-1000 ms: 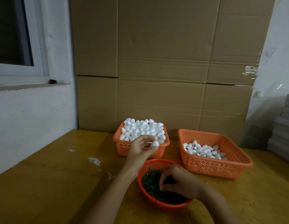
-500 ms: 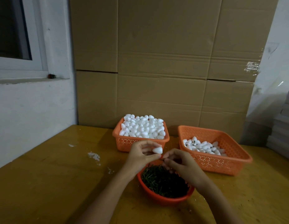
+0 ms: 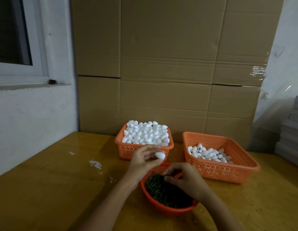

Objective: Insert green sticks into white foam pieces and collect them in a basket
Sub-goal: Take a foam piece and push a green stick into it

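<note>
My left hand [image 3: 143,161] holds one white egg-shaped foam piece [image 3: 160,155] at its fingertips, just in front of the left basket. My right hand [image 3: 186,180] hovers over the round orange bowl [image 3: 170,211], which is full of green sticks [image 3: 163,191]. Its curled fingers pinch a thin green stick [image 3: 167,175], a short way below the foam piece. The left orange basket [image 3: 128,150] is heaped with plain foam pieces [image 3: 145,134]. The right orange basket [image 3: 220,170] holds a smaller pile of foam pieces [image 3: 210,155], one of them showing a green stick.
All three containers stand on a yellow wooden table [image 3: 53,189] with white crumbs [image 3: 94,164] on its left part. A cardboard wall [image 3: 161,72] rises behind the baskets. A white wall with a window sill is at the left, and stacked grey sheets [image 3: 293,130] at the right.
My right hand rose out of the stick bowl toward the foam piece, then dropped a little, now pinching a stick. My left hand has kept the foam piece almost in place.
</note>
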### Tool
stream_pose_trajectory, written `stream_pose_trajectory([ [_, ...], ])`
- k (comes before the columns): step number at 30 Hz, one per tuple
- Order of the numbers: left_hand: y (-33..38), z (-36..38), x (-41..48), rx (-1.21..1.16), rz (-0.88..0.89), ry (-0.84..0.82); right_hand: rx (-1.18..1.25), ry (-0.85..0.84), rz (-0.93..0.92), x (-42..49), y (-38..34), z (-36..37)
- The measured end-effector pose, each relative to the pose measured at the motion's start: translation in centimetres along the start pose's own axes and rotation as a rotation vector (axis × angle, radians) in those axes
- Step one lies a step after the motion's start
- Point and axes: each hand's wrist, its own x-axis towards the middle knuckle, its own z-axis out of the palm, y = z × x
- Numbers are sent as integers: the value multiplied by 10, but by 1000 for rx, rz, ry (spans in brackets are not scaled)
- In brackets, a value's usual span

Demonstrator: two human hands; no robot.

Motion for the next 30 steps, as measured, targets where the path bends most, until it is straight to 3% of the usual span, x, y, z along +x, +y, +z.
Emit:
stream_pose_trajectory([
  [9,1,0,2,47,8,-10,-199,-92,-24,4,2,5],
  [19,-2,4,2,-85,-28,24,-262,-136,-45,6,2,8],
  [30,-4,1,1,23,-20,-4,-281,-156,-56,7,0,9],
])
